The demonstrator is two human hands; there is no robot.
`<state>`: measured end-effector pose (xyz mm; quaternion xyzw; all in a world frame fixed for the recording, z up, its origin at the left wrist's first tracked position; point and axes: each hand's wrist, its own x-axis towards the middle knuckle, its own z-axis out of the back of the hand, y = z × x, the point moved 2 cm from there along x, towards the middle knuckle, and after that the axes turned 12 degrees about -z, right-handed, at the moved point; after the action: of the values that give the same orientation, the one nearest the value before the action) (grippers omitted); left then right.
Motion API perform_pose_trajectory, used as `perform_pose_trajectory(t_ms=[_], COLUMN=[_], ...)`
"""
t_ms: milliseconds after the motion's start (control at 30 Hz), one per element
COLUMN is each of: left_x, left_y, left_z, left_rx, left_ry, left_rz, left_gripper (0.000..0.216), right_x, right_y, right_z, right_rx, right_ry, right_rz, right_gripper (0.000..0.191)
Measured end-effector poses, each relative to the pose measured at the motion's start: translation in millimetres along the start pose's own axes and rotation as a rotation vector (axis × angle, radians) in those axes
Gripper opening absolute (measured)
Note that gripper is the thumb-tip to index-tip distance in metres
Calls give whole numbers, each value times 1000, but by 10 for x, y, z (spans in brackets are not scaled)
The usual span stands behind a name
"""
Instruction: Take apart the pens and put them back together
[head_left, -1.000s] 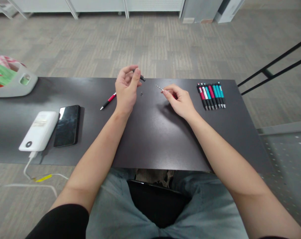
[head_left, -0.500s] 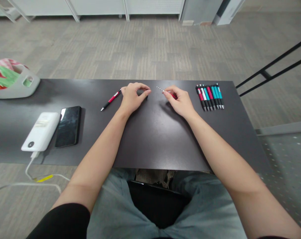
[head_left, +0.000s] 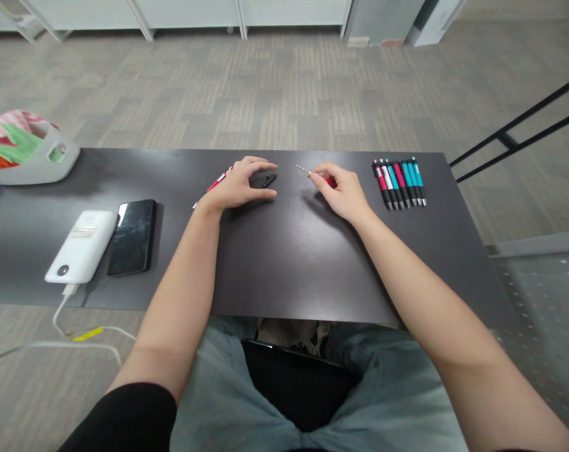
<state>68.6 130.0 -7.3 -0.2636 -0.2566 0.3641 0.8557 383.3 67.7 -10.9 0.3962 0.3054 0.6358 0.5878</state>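
My left hand (head_left: 241,182) is open above the dark table, thumb and fingers apart around a small black pen part (head_left: 269,181) that lies on the surface. A red and black pen (head_left: 218,180) lies partly hidden behind that hand. Between thumb and fingers, my right hand (head_left: 337,185) pinches a red pen barrel (head_left: 329,181); a thin silvery tip with what looks like a spring (head_left: 303,169) sticks out toward the left. Most of the barrel is covered by my fingers.
Several pens (head_left: 399,183) in red, white and teal lie in a row at the right. A black phone (head_left: 132,238) and a white power bank (head_left: 81,247) with a cable lie at the left. A white basket (head_left: 63,164) holding colourful cloth stands at the far left.
My left hand has opened and shifted left, leaving the black pen part on the table and covering more of the red and black pen. My right hand keeps its hold, almost still.
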Motion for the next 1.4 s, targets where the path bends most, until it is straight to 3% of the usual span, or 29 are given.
perform_pose_trajectory(t_ms=[267,667,833,1000,1267,1400], left_x=[-47,-18,1,23,73,99], left_y=[158,110,113,-18,-312,-363], left_z=[162,72,46,-27,-113,-128], left_rx=[-42,-217,-81,68,144,132], left_ry=[93,44,26,22,92,63], left_rz=[43,100,84,1,-19,7], left_gripper=[79,73,76,81,48,46], right_x=[8,13,21,21,8,0], right_y=[-44,-46,-65,-64,-44,-38], right_z=[-11,-10,-15,-17,-24,-20], right_rx=[-45,-79,-85,-85,-85,-95], right_ry=[-8,-6,2,14,41,38], right_rz=[22,13,27,26,39,31], right_gripper=[32,34,32,33,32,33])
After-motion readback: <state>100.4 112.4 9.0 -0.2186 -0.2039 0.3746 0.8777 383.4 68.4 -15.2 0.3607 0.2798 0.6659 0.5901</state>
